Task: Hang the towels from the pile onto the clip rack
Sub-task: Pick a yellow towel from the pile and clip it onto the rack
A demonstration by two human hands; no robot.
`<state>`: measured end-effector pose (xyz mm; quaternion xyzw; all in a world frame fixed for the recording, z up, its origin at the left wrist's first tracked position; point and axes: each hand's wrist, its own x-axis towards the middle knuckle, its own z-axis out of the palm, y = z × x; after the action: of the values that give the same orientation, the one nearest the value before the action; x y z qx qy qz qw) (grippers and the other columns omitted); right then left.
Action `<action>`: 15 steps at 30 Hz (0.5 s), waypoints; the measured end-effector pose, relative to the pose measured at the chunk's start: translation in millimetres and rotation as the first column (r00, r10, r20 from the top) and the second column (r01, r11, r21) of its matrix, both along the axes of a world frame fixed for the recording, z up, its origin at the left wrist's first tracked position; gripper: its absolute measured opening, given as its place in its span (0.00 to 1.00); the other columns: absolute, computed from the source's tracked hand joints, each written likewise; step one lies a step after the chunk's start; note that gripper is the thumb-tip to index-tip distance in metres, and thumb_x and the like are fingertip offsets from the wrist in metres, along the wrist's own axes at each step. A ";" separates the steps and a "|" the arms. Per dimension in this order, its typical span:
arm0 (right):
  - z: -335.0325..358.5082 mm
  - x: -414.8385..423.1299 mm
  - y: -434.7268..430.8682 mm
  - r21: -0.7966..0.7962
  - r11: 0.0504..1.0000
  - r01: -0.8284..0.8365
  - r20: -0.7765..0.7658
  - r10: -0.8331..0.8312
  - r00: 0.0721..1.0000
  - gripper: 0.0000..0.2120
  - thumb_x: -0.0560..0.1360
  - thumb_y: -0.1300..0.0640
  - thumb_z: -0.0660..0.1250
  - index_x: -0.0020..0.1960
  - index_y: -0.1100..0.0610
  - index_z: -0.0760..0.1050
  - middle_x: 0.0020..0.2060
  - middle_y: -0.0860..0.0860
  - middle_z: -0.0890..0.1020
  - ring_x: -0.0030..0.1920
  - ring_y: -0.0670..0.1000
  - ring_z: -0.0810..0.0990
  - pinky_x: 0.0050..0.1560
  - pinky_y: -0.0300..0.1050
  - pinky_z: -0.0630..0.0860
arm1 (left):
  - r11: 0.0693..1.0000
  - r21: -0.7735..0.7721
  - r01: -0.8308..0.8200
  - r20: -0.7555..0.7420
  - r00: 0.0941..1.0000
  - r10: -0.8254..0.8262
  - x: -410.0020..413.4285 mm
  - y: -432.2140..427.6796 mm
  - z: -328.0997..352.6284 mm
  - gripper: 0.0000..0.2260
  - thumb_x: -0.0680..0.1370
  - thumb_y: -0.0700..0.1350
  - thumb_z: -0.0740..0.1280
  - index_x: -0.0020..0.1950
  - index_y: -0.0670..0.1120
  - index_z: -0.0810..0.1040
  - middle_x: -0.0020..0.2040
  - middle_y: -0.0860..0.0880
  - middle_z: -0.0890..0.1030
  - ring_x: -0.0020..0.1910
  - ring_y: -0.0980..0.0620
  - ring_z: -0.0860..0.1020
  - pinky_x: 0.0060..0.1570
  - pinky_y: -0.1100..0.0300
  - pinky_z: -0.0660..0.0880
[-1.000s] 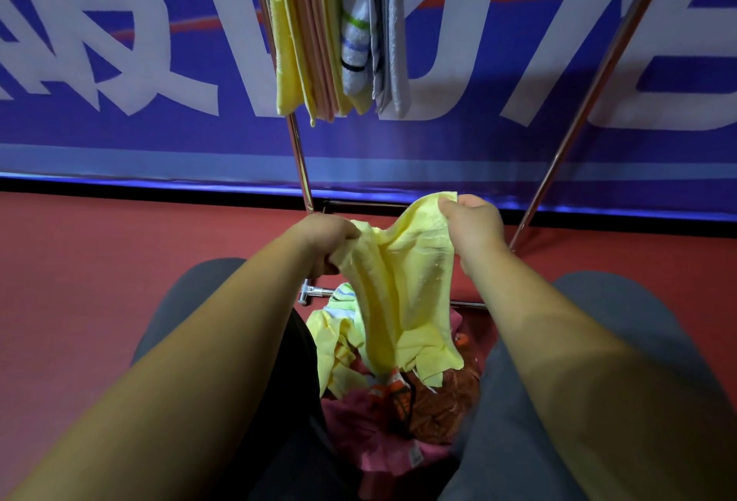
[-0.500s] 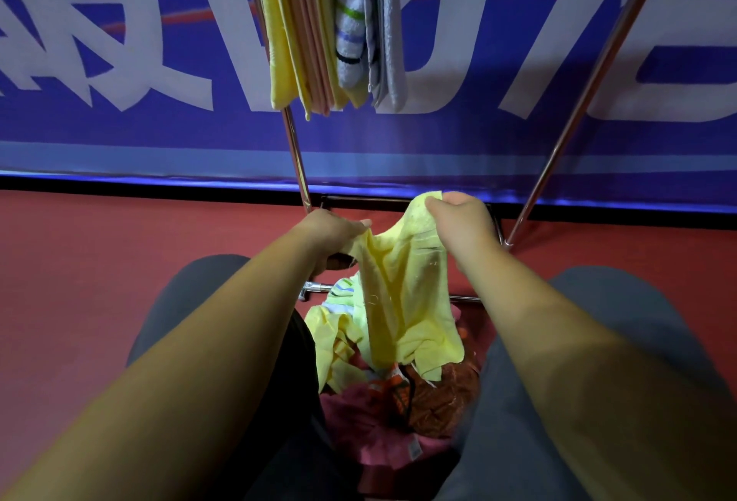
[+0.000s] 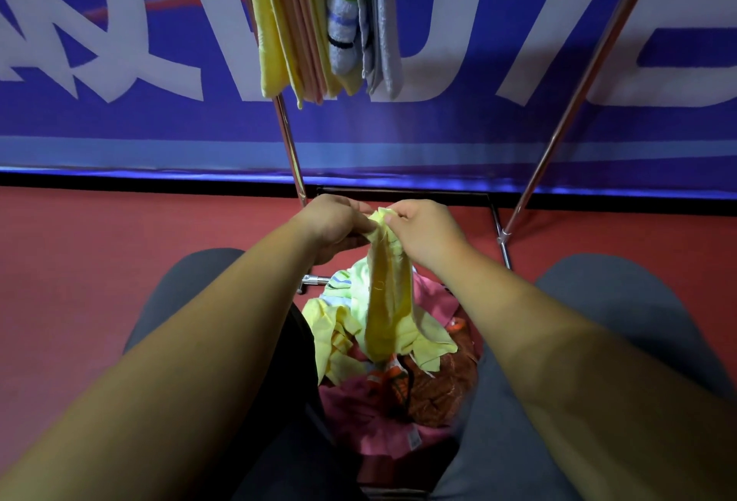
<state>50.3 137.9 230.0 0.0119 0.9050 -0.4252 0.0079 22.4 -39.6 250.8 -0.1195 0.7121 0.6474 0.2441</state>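
A pale yellow towel (image 3: 389,301) hangs bunched between my hands, above the pile. My left hand (image 3: 331,227) and my right hand (image 3: 424,231) both pinch its top edge, close together with fingertips nearly touching. Below lies the pile of towels (image 3: 399,393), yellow, pink, orange and striped pieces, between my knees. Several hung towels (image 3: 319,22), yellow, pink, striped white and grey, dangle from the rack at the top; the clips themselves are out of view.
Two slanted metal rack legs (image 3: 289,145) (image 3: 566,114) rise either side of my hands, joined by a low frame bar (image 3: 500,233). A blue banner with white letters (image 3: 119,62) stands behind. The floor (image 3: 99,245) is red. My grey-trousered knees flank the pile.
My hands have drawn together, bunching the yellow towel's top edge; it was spread wide between them a second ago. The towel now hangs as a narrow strip.
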 end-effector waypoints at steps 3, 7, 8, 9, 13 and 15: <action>-0.8 -1.2 -0.7 0.025 0.999 -0.020 0.003 0.020 1.000 0.13 0.83 0.51 0.67 0.46 0.57 0.84 0.38 0.52 0.86 0.42 0.55 0.84 0.46 0.48 0.80 | 0.999 0.016 -0.046 -0.004 0.999 0.046 -2.2 0.8 -1.8 0.11 0.77 0.28 0.72 0.57 0.36 0.81 0.58 0.34 0.84 0.57 0.37 0.85 0.56 0.49 0.85; -1.0 -2.2 -2.8 0.061 0.997 -0.042 -0.007 0.043 0.999 0.17 0.83 0.51 0.66 0.38 0.58 0.79 0.32 0.54 0.82 0.38 0.58 0.80 0.40 0.50 0.76 | 0.995 0.038 -0.091 -0.013 0.996 0.091 -3.2 1.8 -2.4 0.10 0.76 0.27 0.72 0.55 0.37 0.81 0.57 0.34 0.84 0.54 0.39 0.86 0.52 0.52 0.85; -0.2 -1.4 -3.8 0.083 0.995 -0.053 -0.011 0.054 0.999 0.18 0.83 0.52 0.65 0.36 0.56 0.78 0.32 0.52 0.80 0.38 0.56 0.79 0.39 0.49 0.73 | 0.995 0.051 -0.087 -0.014 0.996 0.088 -3.0 2.5 -1.6 0.10 0.77 0.27 0.72 0.55 0.36 0.80 0.56 0.35 0.84 0.54 0.39 0.86 0.52 0.52 0.85; -0.7 -1.5 -4.6 0.100 0.993 -0.062 -0.013 0.064 0.998 0.18 0.84 0.53 0.65 0.36 0.55 0.78 0.32 0.51 0.80 0.38 0.55 0.79 0.38 0.48 0.72 | 0.995 0.067 -0.078 -0.015 0.997 0.079 -2.4 4.1 -0.4 0.10 0.77 0.27 0.72 0.56 0.36 0.80 0.56 0.35 0.84 0.54 0.39 0.86 0.52 0.52 0.85; -5.4 -3.0 -4.9 0.136 0.987 -0.088 -0.007 0.090 0.996 0.14 0.83 0.53 0.63 0.43 0.56 0.81 0.37 0.52 0.84 0.42 0.56 0.82 0.45 0.51 0.79 | 0.995 0.096 -0.024 -0.025 0.999 0.027 0.3 8.7 3.0 0.19 0.76 0.25 0.70 0.66 0.32 0.78 0.59 0.32 0.83 0.57 0.37 0.85 0.53 0.54 0.85; -5.5 -2.4 -4.6 0.143 0.984 -0.109 0.004 0.109 0.994 0.13 0.83 0.54 0.62 0.47 0.55 0.83 0.40 0.52 0.85 0.44 0.55 0.83 0.46 0.51 0.81 | 0.996 0.092 0.002 -0.043 0.999 0.002 1.6 8.6 4.6 0.19 0.76 0.24 0.69 0.66 0.33 0.78 0.60 0.33 0.83 0.56 0.39 0.86 0.51 0.57 0.85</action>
<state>47.9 133.3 224.5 -0.0379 0.9325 -0.3581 0.0285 24.0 -30.9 255.3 -0.0942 0.6865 0.6820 0.2340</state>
